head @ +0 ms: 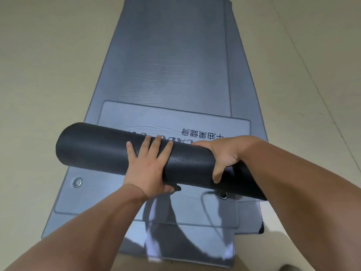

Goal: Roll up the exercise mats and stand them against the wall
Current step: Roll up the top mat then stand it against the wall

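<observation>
Currently: rolled black mat (101, 149), gripped crosswise over stacked grey mats (168, 65); left hand (148, 167) fingers spread, right hand (224, 155) fingers curled round.

The floor (48, 75) is pale beige and smooth, with a dull sheen. A thin straight floor joint (312, 79) runs slantwise across its right-hand part, from the far end towards the near right edge. Two small dark marks (301, 115) lie on the floor just beside that joint, on its inner side, about halfway along it.
</observation>
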Motion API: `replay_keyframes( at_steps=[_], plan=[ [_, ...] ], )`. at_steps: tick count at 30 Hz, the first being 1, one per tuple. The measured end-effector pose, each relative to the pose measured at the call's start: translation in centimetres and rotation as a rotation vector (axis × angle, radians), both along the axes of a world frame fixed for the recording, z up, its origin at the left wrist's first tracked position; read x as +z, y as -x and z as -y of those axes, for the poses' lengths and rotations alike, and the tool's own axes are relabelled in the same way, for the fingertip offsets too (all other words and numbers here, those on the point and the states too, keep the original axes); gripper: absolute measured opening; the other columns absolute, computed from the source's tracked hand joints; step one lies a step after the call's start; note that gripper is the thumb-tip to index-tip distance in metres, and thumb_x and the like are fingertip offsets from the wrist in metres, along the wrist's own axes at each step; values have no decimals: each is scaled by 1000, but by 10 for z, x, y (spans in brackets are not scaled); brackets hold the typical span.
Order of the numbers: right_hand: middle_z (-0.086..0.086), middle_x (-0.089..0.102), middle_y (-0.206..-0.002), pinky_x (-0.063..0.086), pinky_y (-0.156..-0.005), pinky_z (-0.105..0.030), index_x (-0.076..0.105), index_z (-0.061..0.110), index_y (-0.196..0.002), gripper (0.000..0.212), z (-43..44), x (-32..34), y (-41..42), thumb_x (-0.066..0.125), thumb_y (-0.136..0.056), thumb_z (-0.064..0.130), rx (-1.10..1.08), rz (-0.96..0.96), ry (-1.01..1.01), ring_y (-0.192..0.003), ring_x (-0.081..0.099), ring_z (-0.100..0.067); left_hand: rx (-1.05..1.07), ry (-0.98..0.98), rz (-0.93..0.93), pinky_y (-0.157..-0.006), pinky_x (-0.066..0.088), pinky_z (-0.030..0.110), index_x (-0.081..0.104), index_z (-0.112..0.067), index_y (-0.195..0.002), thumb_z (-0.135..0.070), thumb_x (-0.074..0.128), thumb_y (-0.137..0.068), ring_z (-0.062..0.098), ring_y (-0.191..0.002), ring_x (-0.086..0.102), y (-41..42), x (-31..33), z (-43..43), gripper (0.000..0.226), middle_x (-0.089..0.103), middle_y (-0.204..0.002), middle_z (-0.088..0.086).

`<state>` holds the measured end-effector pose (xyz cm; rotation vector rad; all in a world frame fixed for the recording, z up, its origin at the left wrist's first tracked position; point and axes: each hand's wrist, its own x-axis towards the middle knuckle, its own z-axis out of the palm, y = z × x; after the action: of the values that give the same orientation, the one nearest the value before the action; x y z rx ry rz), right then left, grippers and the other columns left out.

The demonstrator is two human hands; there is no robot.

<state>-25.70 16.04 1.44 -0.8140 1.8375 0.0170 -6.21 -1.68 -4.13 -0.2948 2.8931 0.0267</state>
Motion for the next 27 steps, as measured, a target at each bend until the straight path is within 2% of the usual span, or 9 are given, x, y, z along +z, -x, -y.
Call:
replay_keyframes(
  at_steps=[2, 5, 7, 10, 13, 17, 22, 25, 27],
  plan=[
    [13, 58, -135, 52, -103, -50, 25, 72, -141, 127, -3, -6, -2, 96, -39, 44, -33, -15, 0, -120, 60, -23, 20, 2, 27, -109, 7, 79, 17, -29, -157, -89, 69, -45, 39, -151, 17, 4, 0, 0, 137, 26, -162, 11],
    [5, 41, -157, 41, -114, -53, 4, 60, -157, 138, -6, -9, -9, 93, -53, 44, -19, -139, 2, -137, 48, -28, 34, -9, 72, -111, 4, 78, 9, -33, -158, -87, 71, -47, 37, -152, 10, 16, 3, 3, 138, 18, -164, 10],
    [-2, 12, -172, 15, -124, -64, -10, 54, -159, 140, -5, -7, -16, 89, -61, 52, 33, -265, 36, -158, 16, -32, 33, -25, 118, -112, 3, 76, 6, -35, -157, -87, 72, -46, 35, -152, 10, 29, 9, 7, 140, 17, -163, 8],
    [-6, -15, -174, -10, -121, -71, -22, 51, -157, 142, -2, -7, -29, 81, -62, 75, 19, -410, 148, -160, -15, -34, 10, -60, 185, -113, 11, 76, 15, -37, -153, -79, 79, -42, 32, -146, 24, 56, 23, 16, 134, 32, -153, 4],
    [-10, -25, -171, -15, -117, -74, -28, 46, -156, 144, -3, -15, -46, 74, -62, 84, 38, -637, 202, -156, -24, -40, 31, -106, 294, -109, 23, 73, 29, -40, -142, -72, 86, -35, 27, -131, 41, 87, 35, 23, 125, 46, -135, -3],
    [-17, -32, -167, -14, -114, -79, -34, 37, -155, 139, -13, -31, -60, 70, -74, 79, 55, -880, 164, -153, -27, -47, 82, -129, 426, -108, 26, 70, 34, -42, -138, -68, 90, -31, 25, -126, 45, 113, 44, 27, 124, 49, -128, -6],
    [-20, -28, -168, -12, -114, -79, -22, 28, -161, 139, -29, -56, -69, 72, -72, 79, 72, -927, 248, -155, -19, -48, 117, -140, 514, -110, 24, 67, 32, -45, -143, -66, 92, -28, 27, -131, 44, 132, 48, 29, 131, 48, -134, -7],
    [-19, -46, -159, -18, -110, -79, -47, 26, -147, 142, -28, -63, -69, 61, -76, 85, 77, -873, 205, -148, -34, -47, 96, -173, 513, -113, 23, 65, 28, -45, -150, -68, 92, -31, 27, -137, 39, 143, 47, 34, 137, 45, -143, -7],
    [-17, -47, -158, -20, -110, -79, -53, 28, -140, 147, -22, -61, -59, 61, -72, 89, 65, -856, 187, -149, -35, -47, 19, -184, 445, -118, 14, 65, 16, -39, -159, -72, 88, -41, 26, -146, 32, 143, 46, 40, 143, 37, -154, -4]
  ],
)
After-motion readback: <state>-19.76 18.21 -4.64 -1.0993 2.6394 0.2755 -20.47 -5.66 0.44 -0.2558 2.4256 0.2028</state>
